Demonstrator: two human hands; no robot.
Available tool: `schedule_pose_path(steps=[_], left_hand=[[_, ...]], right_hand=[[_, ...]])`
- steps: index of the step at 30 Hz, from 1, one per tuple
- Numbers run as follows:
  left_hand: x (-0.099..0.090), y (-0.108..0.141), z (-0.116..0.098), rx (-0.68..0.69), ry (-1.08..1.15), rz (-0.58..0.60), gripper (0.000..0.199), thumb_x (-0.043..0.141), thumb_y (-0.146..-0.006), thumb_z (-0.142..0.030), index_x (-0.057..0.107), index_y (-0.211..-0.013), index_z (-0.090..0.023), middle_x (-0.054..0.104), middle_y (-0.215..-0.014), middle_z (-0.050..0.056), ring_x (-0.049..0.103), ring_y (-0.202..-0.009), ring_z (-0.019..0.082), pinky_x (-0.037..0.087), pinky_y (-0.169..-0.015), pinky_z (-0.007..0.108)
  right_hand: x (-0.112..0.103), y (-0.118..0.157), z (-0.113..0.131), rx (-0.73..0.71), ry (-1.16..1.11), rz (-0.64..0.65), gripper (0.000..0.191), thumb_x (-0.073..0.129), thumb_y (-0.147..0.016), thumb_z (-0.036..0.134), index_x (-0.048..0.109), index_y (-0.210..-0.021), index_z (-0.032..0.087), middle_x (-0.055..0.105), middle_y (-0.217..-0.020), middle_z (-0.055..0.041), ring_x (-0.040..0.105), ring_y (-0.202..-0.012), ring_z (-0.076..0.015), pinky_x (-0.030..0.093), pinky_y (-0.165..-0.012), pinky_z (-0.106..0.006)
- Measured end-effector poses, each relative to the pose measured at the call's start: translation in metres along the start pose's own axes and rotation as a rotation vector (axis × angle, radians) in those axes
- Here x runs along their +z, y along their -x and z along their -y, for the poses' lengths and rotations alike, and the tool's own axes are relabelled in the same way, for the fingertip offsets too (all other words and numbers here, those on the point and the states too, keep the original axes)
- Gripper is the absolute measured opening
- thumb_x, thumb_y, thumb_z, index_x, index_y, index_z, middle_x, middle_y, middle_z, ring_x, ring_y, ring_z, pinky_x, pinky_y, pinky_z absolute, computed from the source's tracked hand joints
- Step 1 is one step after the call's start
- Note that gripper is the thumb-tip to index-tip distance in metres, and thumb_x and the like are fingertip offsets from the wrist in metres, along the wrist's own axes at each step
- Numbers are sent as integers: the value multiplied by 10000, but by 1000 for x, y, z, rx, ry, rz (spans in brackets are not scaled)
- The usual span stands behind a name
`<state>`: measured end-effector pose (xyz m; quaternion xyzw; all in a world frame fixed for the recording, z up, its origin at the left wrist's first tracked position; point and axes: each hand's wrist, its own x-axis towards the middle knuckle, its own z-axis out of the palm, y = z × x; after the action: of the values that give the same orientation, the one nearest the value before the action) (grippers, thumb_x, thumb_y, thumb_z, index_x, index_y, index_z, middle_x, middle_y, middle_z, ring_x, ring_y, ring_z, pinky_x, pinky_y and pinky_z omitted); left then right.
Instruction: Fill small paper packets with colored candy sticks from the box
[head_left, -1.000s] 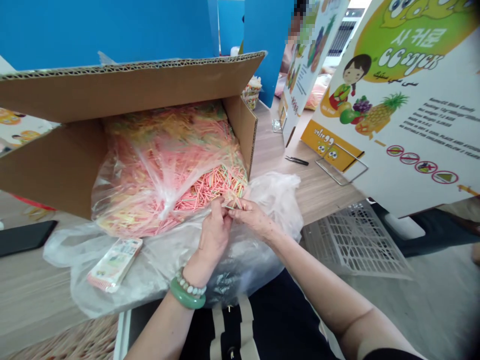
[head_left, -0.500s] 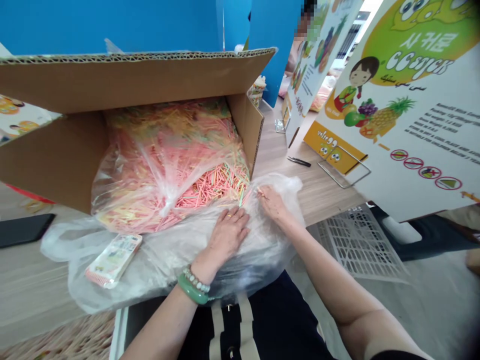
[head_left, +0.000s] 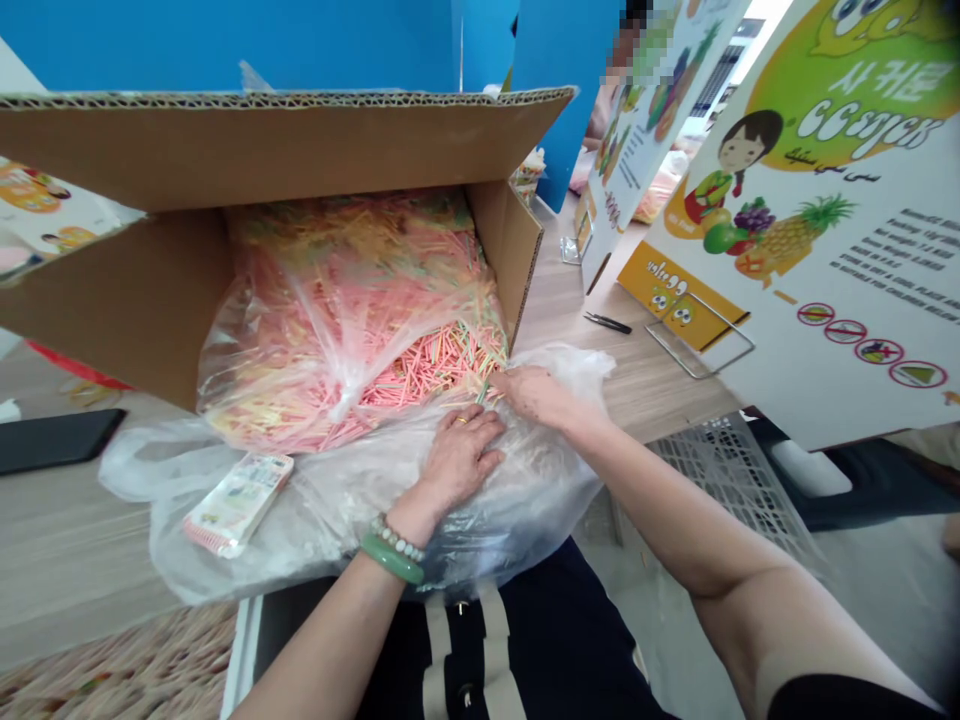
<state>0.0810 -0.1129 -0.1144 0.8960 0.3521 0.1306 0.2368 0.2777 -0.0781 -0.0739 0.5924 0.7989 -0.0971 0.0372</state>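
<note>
A clear plastic bag (head_left: 345,385) full of thin pink, yellow and green sticks (head_left: 431,362) lies in an open cardboard box (head_left: 322,150), its twisted neck toward me and a gap showing bare sticks. Along the box's front edge spreads a whitish plastic sheet or bag (head_left: 337,500). My left hand (head_left: 461,452) rests on that plastic, fingers stretched and slightly apart. Just right of it, my right hand (head_left: 536,395) has its fingers drawn together beside a few sticks (head_left: 484,390) near the box's corner. What its fingertips pinch, if anything, is hidden.
A bundle of small printed packets (head_left: 238,503) lies on the plastic at left, with a dark flat object (head_left: 60,440) beyond. Black tweezers (head_left: 607,323) and a wire stand (head_left: 701,335) are to the right, by printed cartons (head_left: 810,200). Below is a grey plastic crate (head_left: 727,480).
My right hand has moved left, its fingertips reaching the few sticks at the box's corner. The left hand stays on the plastic. The view has shifted slightly.
</note>
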Motion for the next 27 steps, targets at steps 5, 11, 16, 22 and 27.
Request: schedule_pose_path(steps=[5, 11, 16, 22, 27], left_hand=[[2, 0, 3, -4, 44, -38, 358, 647, -917, -246, 668, -1274, -256, 670, -1397, 55, 460, -1434, 290, 311, -1187, 530], [5, 0, 6, -19, 74, -61, 330, 661, -911, -241, 677, -1241, -248, 679, -1388, 53, 475, -1427, 284, 332, -1173, 524], [3, 1, 2, -19, 42, -54, 344, 658, -917, -241, 672, -1260, -250, 662, -1413, 57, 467, -1429, 302, 314, -1173, 549], [4, 2, -1, -6, 5, -43, 368, 642, -927, -254, 662, -1294, -263, 672, -1396, 60, 469, -1413, 306, 306, -1162, 553], [6, 1, 2, -25, 43, -56, 356, 647, -925, -265, 669, -1281, -272, 664, -1413, 47, 470, -1416, 294, 308, -1161, 542]], right_hand=[[-13, -9, 6, 36, 100, 124, 321, 495, -945, 145, 647, -1228, 158, 771, -1093, -169, 722, -1030, -298, 474, -784, -322], [-10, 5, -14, 163, -40, -32, 320, 447, -1013, 328, 671, -1196, 188, 770, -1086, -123, 706, -1001, -261, 455, -783, -294], [-3, 2, -5, 352, -373, -170, 286, 469, -964, 290, 705, -1088, 187, 766, -1065, -77, 687, -962, -224, 462, -761, -266], [4, -26, 30, 472, -370, -38, 441, 506, -970, 513, 724, -1123, 161, 754, -1132, -162, 684, -1094, -271, 491, -852, -301], [10, -32, 15, 508, -692, -62, 137, 707, -779, 332, 707, -796, 196, 717, -768, -65, 673, -821, -230, 473, -674, -279]])
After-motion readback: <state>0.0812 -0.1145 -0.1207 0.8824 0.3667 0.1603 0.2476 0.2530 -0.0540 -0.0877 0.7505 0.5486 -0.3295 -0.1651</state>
